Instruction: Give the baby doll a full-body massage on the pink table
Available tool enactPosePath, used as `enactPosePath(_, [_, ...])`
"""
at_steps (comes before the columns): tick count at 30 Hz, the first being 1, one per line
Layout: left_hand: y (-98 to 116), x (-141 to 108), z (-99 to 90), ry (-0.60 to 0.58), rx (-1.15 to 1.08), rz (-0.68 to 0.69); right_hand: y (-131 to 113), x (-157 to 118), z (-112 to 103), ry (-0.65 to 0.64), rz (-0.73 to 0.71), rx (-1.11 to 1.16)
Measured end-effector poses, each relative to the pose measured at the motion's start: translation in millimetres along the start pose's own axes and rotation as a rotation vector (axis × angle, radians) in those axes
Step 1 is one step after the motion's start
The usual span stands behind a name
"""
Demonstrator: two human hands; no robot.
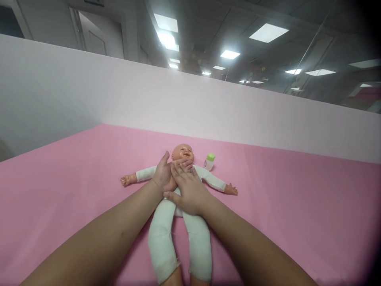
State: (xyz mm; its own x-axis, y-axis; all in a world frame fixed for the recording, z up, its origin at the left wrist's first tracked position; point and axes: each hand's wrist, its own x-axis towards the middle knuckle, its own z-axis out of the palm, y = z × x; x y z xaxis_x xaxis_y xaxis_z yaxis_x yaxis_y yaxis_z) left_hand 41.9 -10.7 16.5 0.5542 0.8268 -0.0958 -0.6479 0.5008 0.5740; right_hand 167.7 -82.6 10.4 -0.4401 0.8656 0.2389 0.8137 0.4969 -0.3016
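A baby doll (198,234) with a white cloth body lies on its back, arms spread to both sides and head at the far end. Above its chest, my left hand (165,173) is turned palm up with the thumb raised and fingers stretched out. My right hand (190,190) lies flat, palm down, across the left palm and fingers. Both hands hide most of the doll's torso; whether they press on it I cannot tell. Nothing shows between the two palms. Just right of the doll's head stands a small bottle (210,162) with a green cap.
The doll and bottle rest on a pink padded surface (282,206). A white wall panel (190,103) borders its far side. Beyond the panel are a door (95,35) at the left and lit ceiling lamps.
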Motion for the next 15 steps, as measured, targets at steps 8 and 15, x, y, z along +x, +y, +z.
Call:
enactPosePath(8, [19,-2,-13.8,0.023,-0.014,0.152,10,-1,-13,0.020,-0.118,-0.053])
enactPosePath(15, [17,-11,-1.3,-0.001,-0.018,0.119,-10,-7,-3,0.062,-0.315,0.004])
